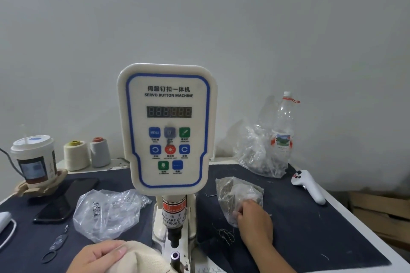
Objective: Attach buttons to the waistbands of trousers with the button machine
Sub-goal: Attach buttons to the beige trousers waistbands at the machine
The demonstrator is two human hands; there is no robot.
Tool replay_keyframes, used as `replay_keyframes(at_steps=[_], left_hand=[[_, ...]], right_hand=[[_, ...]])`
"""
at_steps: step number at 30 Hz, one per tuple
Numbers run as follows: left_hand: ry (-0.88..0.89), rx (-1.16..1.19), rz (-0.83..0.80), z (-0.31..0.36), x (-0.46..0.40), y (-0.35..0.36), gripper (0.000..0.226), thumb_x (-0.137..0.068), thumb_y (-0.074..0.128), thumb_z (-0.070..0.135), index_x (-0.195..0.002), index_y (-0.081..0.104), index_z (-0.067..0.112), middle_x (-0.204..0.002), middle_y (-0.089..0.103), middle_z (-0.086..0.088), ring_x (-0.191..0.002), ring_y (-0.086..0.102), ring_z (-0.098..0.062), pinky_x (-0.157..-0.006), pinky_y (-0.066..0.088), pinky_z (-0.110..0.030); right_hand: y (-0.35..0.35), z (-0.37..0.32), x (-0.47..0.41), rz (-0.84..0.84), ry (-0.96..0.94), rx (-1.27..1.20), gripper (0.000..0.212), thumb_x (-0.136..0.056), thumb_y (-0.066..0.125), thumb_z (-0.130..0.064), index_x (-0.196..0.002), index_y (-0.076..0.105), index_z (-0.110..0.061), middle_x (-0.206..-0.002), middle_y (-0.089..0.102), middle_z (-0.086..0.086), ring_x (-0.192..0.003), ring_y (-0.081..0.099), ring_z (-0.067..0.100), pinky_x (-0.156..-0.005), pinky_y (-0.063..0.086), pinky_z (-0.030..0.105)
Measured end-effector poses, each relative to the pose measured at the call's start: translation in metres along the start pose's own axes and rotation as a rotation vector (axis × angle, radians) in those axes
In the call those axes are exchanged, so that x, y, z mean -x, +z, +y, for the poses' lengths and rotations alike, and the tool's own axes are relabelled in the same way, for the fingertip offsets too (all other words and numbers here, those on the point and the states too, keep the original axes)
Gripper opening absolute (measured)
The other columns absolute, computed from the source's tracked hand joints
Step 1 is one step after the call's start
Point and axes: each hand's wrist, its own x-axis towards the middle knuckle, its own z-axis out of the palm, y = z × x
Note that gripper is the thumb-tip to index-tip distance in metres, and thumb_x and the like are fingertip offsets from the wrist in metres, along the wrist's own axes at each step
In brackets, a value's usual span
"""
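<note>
One button machine (pixel 167 126) stood upright at the table's middle, its long axis vertical, control panel facing the viewer and punch pointing down. The cream trousers (pixel 142 259) lay bunched at the near edge just left of the punch, mostly cut off by the frame, so their direction was unclear. The left hand (pixel 99 257) gripped that fabric. The right hand (pixel 255 219) reached into a small plastic bag (pixel 235 193) to the right; its fingers were hidden inside.

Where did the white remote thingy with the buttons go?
The white controller lies on the dark table cover at the far right, just right of the clear plastic bottle and crinkly bag.
</note>
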Motion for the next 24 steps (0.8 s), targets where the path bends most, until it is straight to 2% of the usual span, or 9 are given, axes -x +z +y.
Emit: replay_keyframes(at_steps=[4,8,12,16,19,22,24], left_hand=[[-0.006,0.002,-0.005,-0.005,-0.003,0.001,0.030,-0.083,0.070,-0.005,-0.075,0.082,0.021,-0.090,0.078,-0.001,-0.090,0.072,-0.009,-0.085,0.048,-0.022],[-0.001,0.048,0.006,-0.003,-0.003,0.003,0.043,-0.085,0.060,-0.016,-0.061,0.080,0.014,-0.073,0.076,-0.004,-0.083,0.070,-0.018,-0.067,0.047,-0.003],[0.035,0.022,-0.038,0.005,0.004,0.006,0.024,-0.083,0.069,-0.007,-0.073,0.081,0.012,-0.083,0.077,-0.008,-0.083,0.073,-0.011,-0.070,0.047,-0.003],[0.033,0.012,-0.013,0.007,0.003,0.004,0.025,-0.083,0.071,-0.003,-0.073,0.082,0.017,-0.085,0.078,-0.004,-0.084,0.072,-0.006,-0.073,0.047,-0.003],[0.037,-0.049,-0.044,0.007,0.003,0.002,0.025,-0.084,0.072,0.001,-0.074,0.082,0.022,-0.087,0.078,-0.001,-0.086,0.071,-0.003,-0.079,0.046,-0.004],[0.039,-0.046,-0.047,0.006,0.004,0.001,0.029,-0.084,0.070,-0.003,-0.073,0.082,0.021,-0.085,0.077,-0.004,-0.087,0.072,-0.008,-0.077,0.047,-0.005],[0.036,-0.053,-0.042,0.007,0.003,0.000,0.028,-0.084,0.071,-0.002,-0.072,0.082,0.022,-0.084,0.077,-0.002,-0.084,0.072,-0.004,-0.075,0.046,-0.004]], right_hand=[[0.000,-0.001,0.001,0.001,-0.022,0.040,0.006,-0.094,0.055,-0.029,-0.096,0.060,-0.028,-0.103,0.063,-0.010,-0.094,0.062,0.013,-0.073,0.046,0.026],[-0.001,-0.002,0.001,-0.016,-0.026,0.034,0.008,-0.095,0.054,-0.034,-0.097,0.059,-0.028,-0.103,0.062,-0.010,-0.093,0.061,0.013,-0.072,0.043,0.025],[-0.002,-0.003,0.002,-0.023,-0.026,0.012,0.006,-0.093,0.056,-0.035,-0.093,0.059,-0.029,-0.102,0.062,-0.010,-0.092,0.061,0.013,-0.068,0.040,0.024],[-0.006,-0.005,0.004,0.007,-0.013,-0.006,0.006,-0.094,0.054,-0.027,-0.088,0.055,-0.027,-0.098,0.056,-0.009,-0.087,0.058,0.012,-0.068,0.040,0.024],[-0.008,-0.005,0.005,0.051,0.024,-0.050,0.019,-0.094,0.051,-0.020,-0.077,0.047,-0.027,-0.089,0.053,-0.009,-0.078,0.052,0.011,-0.065,0.037,0.025],[-0.010,-0.007,0.005,0.087,0.069,-0.076,0.021,-0.095,0.049,-0.018,-0.076,0.048,-0.026,-0.085,0.056,-0.009,-0.074,0.051,0.011,-0.063,0.034,0.024],[-0.013,-0.008,0.007,0.096,0.090,-0.077,0.019,-0.096,0.049,-0.018,-0.078,0.050,-0.023,-0.086,0.060,-0.007,-0.073,0.050,0.012,-0.064,0.032,0.025]])
